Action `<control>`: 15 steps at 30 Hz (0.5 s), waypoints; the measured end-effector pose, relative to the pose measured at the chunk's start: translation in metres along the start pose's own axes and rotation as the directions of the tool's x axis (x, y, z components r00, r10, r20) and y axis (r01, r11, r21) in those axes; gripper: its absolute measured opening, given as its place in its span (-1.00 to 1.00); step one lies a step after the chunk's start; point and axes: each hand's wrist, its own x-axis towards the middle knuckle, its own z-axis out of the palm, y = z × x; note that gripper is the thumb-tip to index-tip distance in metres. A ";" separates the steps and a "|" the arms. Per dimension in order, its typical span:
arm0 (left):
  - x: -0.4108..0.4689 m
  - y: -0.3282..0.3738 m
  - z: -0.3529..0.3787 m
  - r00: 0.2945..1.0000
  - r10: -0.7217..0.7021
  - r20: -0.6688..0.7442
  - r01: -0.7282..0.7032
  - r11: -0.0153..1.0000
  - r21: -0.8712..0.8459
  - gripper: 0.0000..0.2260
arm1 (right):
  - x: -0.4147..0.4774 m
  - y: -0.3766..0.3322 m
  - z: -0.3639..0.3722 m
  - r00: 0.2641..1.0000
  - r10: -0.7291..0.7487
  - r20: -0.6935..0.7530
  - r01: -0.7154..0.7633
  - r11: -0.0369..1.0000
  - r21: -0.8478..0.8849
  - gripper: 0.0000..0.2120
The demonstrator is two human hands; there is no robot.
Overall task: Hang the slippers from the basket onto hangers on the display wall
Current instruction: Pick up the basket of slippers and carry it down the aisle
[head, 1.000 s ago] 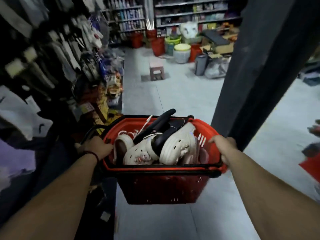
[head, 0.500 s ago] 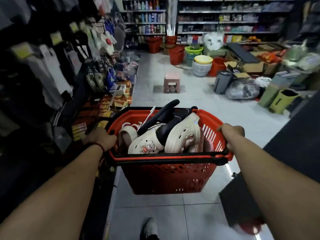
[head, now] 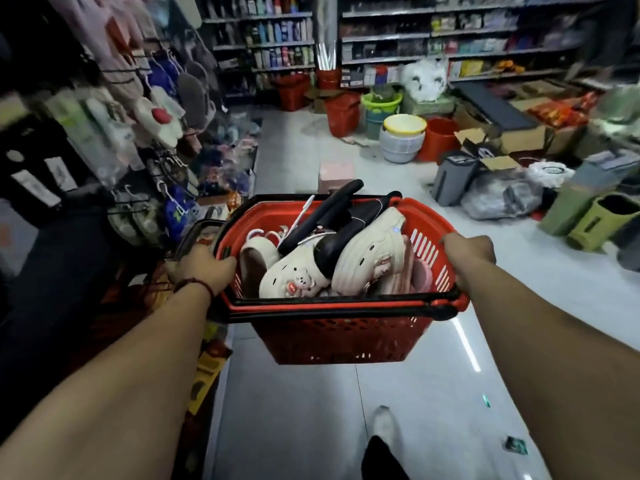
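Note:
I carry a red plastic basket in front of me, above the floor. My left hand grips its left rim and my right hand grips its right rim. Inside lie several slippers: a cream clog with a bear charm, another cream clog, black slippers and a pink one. A white hanger pokes out among them. The display wall on my left carries slippers and packets on hangers.
A pink stool stands in the aisle beyond the basket. Buckets, red bins, boxes and bags crowd the floor at the back right. Stocked shelves line the far wall. My foot is on the white tiled floor.
I have walked and turned past a dark pillar that was on the right; it is out of view now. The aisle and the display wall have come nearer. Both hands keep their grip on the basket.

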 end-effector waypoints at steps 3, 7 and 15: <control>0.075 0.046 0.019 0.998 -0.056 -0.003 0.056 0.998 0.019 -0.70 | 0.071 -0.060 0.053 0.997 -0.025 0.070 0.027 0.999 -0.033 -0.44; 0.173 0.115 0.017 0.995 -0.091 -0.049 0.092 0.996 0.022 -0.59 | 0.153 -0.143 0.111 0.993 -0.053 0.106 0.058 0.997 -0.044 -0.43; 0.394 0.208 0.073 0.982 -0.173 -0.073 0.178 0.982 0.067 -0.60 | 0.348 -0.272 0.285 0.963 0.006 0.268 -0.033 0.995 0.097 -0.48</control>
